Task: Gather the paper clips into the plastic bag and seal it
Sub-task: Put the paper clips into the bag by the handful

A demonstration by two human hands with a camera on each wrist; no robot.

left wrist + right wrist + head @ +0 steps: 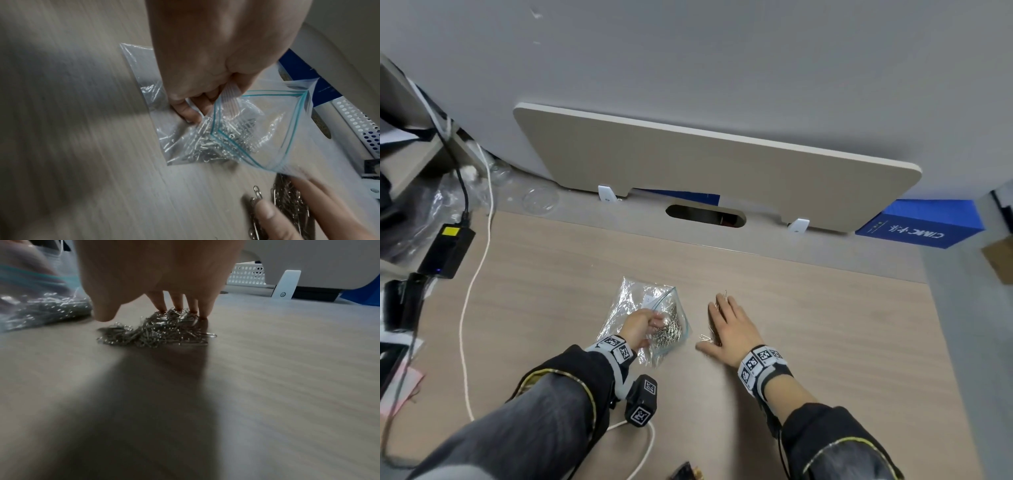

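Left hand (pixel 642 327) pinches the gaping plastic bag (pixel 267 129); flat right hand (pixel 732 330) covers silvery paper clips (pixel 156 331).

A clear plastic bag (pixel 141 68) is edged by a teal zip stripe (pixel 292 116). Silver paper clips (pixel 162 329) are seen on a pale wood-grain worktop (pixel 808 308). At two o'clock, a blue box (pixel 917 222) is printed with white lettering.

Bare wood-grain desk (pixel 825 342) right of the silver paper-clip pile (pixel 156 331); clear zip plastic bag (pixel 640 298) just left, white cable (pixel 465 308) and black adapter (pixel 446 251) far left.
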